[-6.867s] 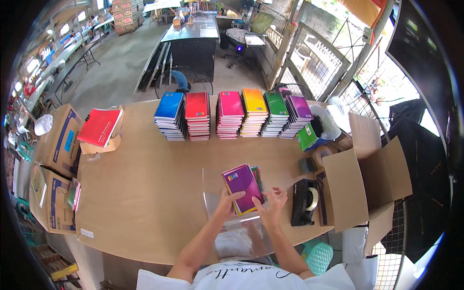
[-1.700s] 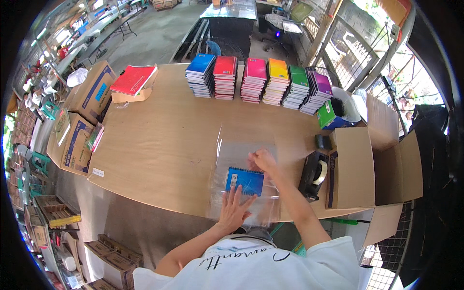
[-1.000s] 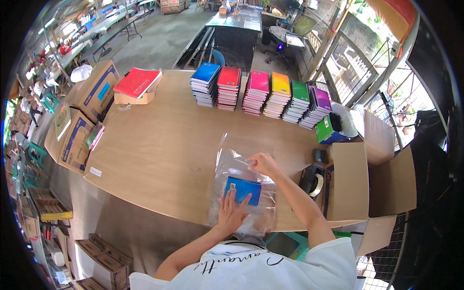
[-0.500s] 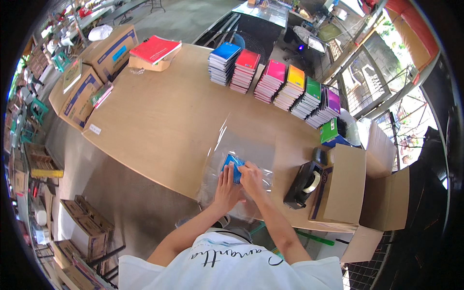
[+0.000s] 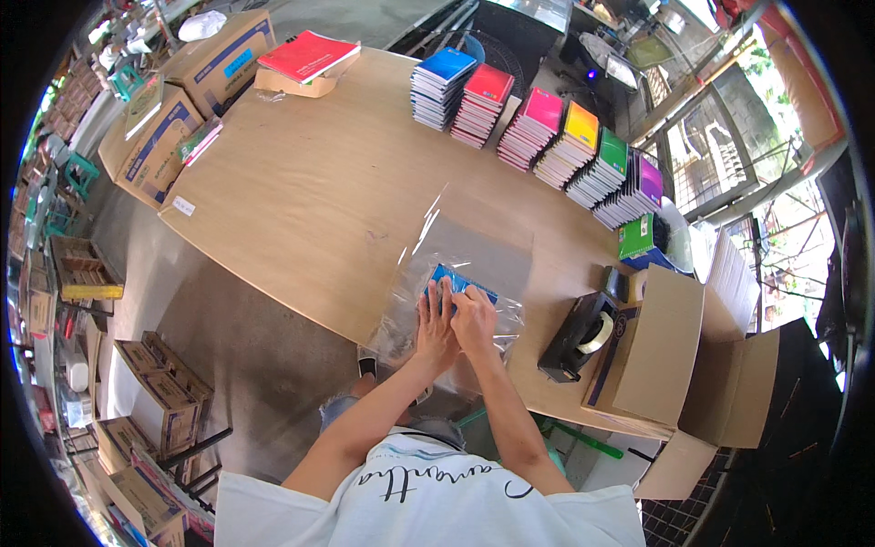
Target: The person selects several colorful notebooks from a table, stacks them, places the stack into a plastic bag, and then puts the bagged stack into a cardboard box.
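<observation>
Blue notebook (image 5: 458,279) lies under left hand (image 5: 437,332), grip flat, and right hand (image 5: 475,321), grip I can't tell.

Wooden crate (image 5: 91,292) near teal stools (image 5: 80,175)

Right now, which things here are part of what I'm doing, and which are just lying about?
Part of the job:
Blue notebook, under your left hand and right hand
Clear plastic, spread on the table
Notebook stacks, probably
Tape dispenser, perhaps

Apparently just lying about:
Red book
Cartons at the left
White bag by them
</observation>
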Motion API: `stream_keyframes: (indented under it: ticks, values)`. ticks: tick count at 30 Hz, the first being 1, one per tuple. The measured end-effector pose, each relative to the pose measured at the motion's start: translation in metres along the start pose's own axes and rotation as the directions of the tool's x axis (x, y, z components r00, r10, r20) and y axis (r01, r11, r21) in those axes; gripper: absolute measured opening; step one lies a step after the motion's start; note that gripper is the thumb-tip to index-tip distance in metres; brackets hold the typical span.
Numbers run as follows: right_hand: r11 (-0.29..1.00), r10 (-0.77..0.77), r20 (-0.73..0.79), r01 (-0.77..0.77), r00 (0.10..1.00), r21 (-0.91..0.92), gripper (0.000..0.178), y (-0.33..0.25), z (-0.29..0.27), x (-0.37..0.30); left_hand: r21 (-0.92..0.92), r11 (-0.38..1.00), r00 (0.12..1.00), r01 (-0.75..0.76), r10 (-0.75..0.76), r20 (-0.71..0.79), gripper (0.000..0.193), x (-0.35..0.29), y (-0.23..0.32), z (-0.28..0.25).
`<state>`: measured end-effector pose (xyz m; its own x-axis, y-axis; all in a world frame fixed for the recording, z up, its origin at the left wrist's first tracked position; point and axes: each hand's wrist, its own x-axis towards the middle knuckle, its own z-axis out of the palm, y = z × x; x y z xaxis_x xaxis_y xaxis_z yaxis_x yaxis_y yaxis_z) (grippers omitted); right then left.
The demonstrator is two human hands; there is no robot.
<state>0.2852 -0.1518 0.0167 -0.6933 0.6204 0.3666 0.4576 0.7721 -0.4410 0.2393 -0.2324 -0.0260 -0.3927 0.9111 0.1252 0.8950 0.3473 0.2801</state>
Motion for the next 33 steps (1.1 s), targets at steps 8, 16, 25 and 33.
stream_keyframes:
  ticks: [8, 16, 25, 33]
  values:
    - [0.987, -0.023, 0.202, 0.055, 0.979, -0.152, 0.047, -0.013, -0.026, -0.023, -0.227, 0.922, 0.947, -0.315, 0.287, -0.145, 0.076, -0.007, -0.065, -0.06]
    - [0.975, 0.107, 0.161, -0.072, 0.981, -0.209, 0.056, -0.012, 0.0, -0.035, -0.78, 0.61, 0.881, -0.138, 0.436, 0.185, 0.038, 0.135, -0.115, -0.052]
    - [0.972, 0.138, 0.086, -0.119, 0.987, -0.202, 0.053, -0.01, 0.007, -0.044, -0.181, 0.829, 0.846, -0.53, 0.531, -0.048, 0.042, 0.041, -0.085, -0.049]
    - [0.892, 0.415, -0.425, -0.266, 0.804, 0.366, 0.021, 0.011, -0.088, -0.056, -0.197, 0.85, 0.872, -0.488, 0.487, -0.059, 0.042, 0.037, -0.091, -0.033]
